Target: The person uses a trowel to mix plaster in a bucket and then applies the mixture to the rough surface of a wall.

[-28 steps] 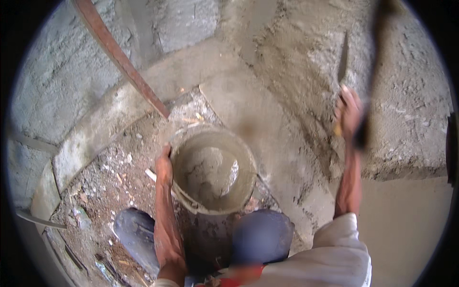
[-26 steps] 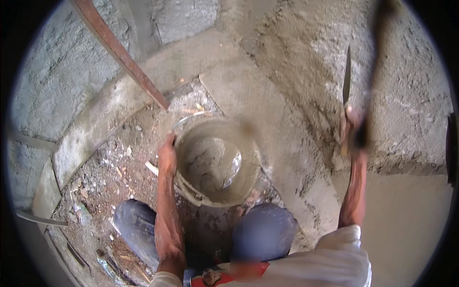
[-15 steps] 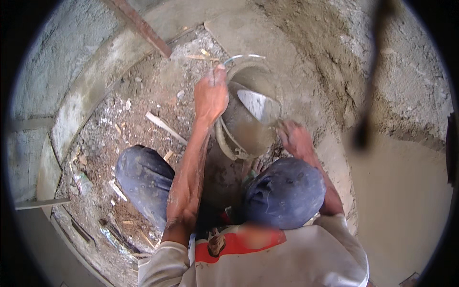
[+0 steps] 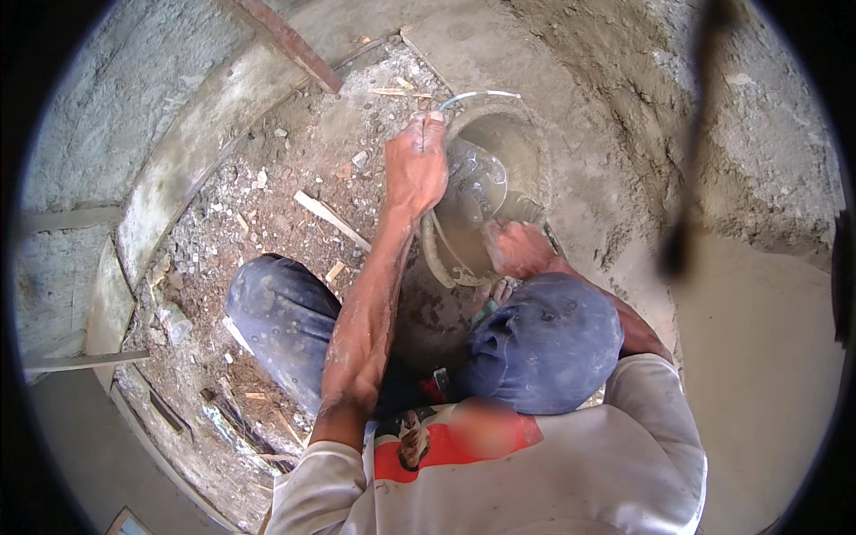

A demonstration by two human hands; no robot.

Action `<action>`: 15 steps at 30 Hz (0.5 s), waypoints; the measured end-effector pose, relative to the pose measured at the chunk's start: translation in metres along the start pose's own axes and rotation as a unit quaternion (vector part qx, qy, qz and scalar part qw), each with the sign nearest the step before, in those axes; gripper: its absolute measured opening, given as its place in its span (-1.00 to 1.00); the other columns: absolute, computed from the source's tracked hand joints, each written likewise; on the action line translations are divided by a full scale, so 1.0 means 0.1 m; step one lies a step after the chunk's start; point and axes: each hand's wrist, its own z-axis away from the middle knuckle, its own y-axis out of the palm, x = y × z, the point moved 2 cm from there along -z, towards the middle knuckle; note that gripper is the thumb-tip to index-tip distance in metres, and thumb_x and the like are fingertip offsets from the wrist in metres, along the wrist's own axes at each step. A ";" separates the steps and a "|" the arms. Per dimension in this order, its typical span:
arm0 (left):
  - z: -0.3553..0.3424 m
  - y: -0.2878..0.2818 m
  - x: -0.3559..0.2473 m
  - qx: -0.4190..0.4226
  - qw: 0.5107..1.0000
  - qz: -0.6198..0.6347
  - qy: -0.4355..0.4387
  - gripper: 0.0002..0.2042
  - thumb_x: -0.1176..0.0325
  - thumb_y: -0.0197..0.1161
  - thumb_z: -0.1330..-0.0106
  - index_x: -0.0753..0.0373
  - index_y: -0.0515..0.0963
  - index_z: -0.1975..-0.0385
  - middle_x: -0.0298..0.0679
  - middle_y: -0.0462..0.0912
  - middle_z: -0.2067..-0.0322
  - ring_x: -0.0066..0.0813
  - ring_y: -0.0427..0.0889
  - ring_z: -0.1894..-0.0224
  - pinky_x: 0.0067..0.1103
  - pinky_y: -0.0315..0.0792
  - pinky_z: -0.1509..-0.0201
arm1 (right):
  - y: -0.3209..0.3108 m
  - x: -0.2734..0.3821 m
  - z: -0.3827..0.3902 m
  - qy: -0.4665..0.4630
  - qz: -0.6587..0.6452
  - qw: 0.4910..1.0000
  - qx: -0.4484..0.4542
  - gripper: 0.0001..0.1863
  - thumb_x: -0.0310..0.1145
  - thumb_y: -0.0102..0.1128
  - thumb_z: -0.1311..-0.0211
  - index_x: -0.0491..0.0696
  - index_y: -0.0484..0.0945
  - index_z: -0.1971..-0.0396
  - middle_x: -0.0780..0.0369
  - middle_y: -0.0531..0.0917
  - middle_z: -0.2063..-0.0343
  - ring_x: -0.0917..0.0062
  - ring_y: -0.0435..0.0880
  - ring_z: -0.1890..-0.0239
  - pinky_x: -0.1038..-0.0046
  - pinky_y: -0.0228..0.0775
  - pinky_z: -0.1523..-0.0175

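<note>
A mud-coated bucket (image 4: 538,134) stands tilted between my knees, with grey cloudy water in its bottom. My left hand (image 4: 416,165) is a closed fist at the bucket's left rim. From its thumb a thin blue-and-white curved strip (image 4: 481,94), apparently the bucket's handle, arcs over the far rim. My right hand (image 4: 520,250) is closed at the near right rim, its knuckles over the bucket's mouth. It grips a trowel (image 4: 554,238), of which a dark bit shows beside the fist; the blade is hard to make out inside the bucket.
Rubble ground (image 4: 267,196) with wood splinters lies left, bordered by a curved concrete edge (image 4: 169,187). A wooden bar (image 4: 294,45) juts in at upper left. A clear plastic bottle (image 4: 176,323) lies far left. Rough plastered wall (image 4: 615,116) rises right, above smooth grey surface (image 4: 758,357).
My right hand has moved left over the bucket's mouth, and the pale trowel blade no longer shows plainly. Water now shows in the bucket. My left hand keeps its grip.
</note>
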 end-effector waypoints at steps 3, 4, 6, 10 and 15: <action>0.00 0.02 -0.02 -0.010 0.999 -0.035 -0.006 -0.53 0.07 -0.01 -0.56 0.46 0.61 0.18 0.29 0.66 0.31 0.28 0.64 0.18 -0.12 0.45 0.06 | -0.23 0.11 0.12 -0.021 -0.095 0.995 -0.005 -0.63 -0.23 0.14 -0.33 -0.16 0.57 -0.01 -0.04 0.73 0.25 -0.03 0.72 0.23 0.03 0.57 0.08; -0.02 0.00 -0.01 -0.008 0.999 -0.037 -0.022 -0.53 0.07 -0.01 -0.56 0.45 0.61 0.18 0.28 0.66 0.30 0.25 0.65 0.17 -0.13 0.45 0.05 | -0.28 0.12 0.15 -0.038 -0.130 0.991 -0.006 -0.62 -0.23 0.15 -0.33 -0.16 0.59 0.00 -0.03 0.73 0.22 -0.02 0.71 0.20 0.05 0.56 0.05; -0.08 -0.02 -0.04 0.000 0.998 -0.035 -0.049 -0.52 0.06 -0.02 -0.56 0.44 0.62 0.19 0.25 0.66 0.30 0.18 0.67 0.14 -0.13 0.45 0.04 | -0.21 -0.02 0.21 -0.067 -0.135 0.988 -0.039 -0.63 -0.19 0.18 -0.33 -0.16 0.61 0.03 -0.03 0.72 0.18 0.01 0.70 0.15 0.09 0.54 0.00; -0.18 -0.24 0.10 -0.013 0.995 0.003 -0.099 -0.59 0.16 -0.04 -0.54 0.43 0.61 0.23 0.17 0.63 0.31 -0.04 0.62 0.25 -0.20 0.44 0.09 | -0.40 -0.13 0.17 -0.044 -0.135 0.989 -0.035 -0.58 -0.12 0.19 -0.33 -0.19 0.61 0.05 -0.07 0.71 0.11 0.01 0.73 0.19 0.11 0.60 0.10; -0.40 -0.91 0.78 -0.072 0.991 -0.115 -0.015 -0.67 0.27 -0.03 -0.49 0.41 0.55 0.34 -0.14 0.60 0.43 -0.33 0.48 0.37 -0.35 0.35 0.19 | -0.97 0.03 -0.17 -0.083 -0.166 0.976 -0.111 -0.60 -0.14 0.23 -0.35 -0.20 0.58 0.08 -0.06 0.70 0.19 0.01 0.71 0.26 0.11 0.59 0.13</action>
